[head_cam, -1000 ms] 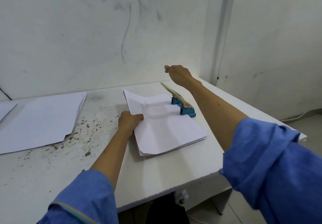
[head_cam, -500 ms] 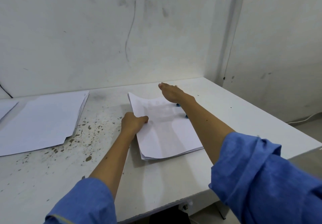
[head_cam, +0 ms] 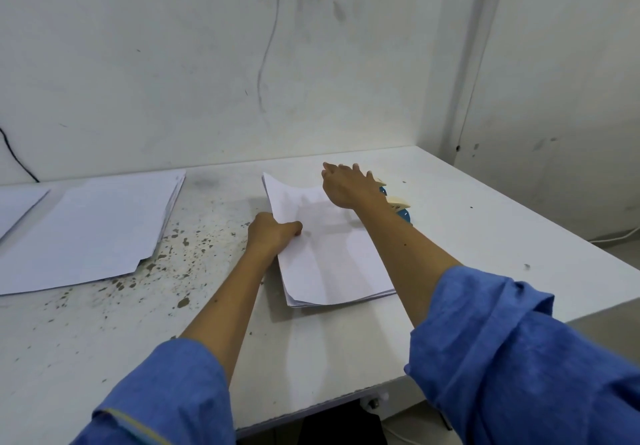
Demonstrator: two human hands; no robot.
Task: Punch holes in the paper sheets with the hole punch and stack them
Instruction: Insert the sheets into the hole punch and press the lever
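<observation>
A stack of white paper sheets (head_cam: 329, 257) lies on the white table (head_cam: 485, 237), its far right edge pushed into a blue hole punch (head_cam: 401, 207) with a cream lever. My left hand (head_cam: 272, 233) pinches the stack's left edge, thumb on top. My right hand (head_cam: 346, 186) lies palm down over the punch's lever, fingers stretched out and slightly apart. The hand and wrist hide most of the punch. Only the lever's near end and a bit of blue base show.
A second pile of white sheets (head_cam: 86, 230) lies at the left of the table, with another sheet (head_cam: 17, 205) at the far left edge. Brown stains (head_cam: 180, 254) speckle the table between the piles. Walls close off the back and right.
My right hand dropped from above the raised lever down onto the punch, and the lever went down with it. My left hand kept its grip on the stack's edge.
</observation>
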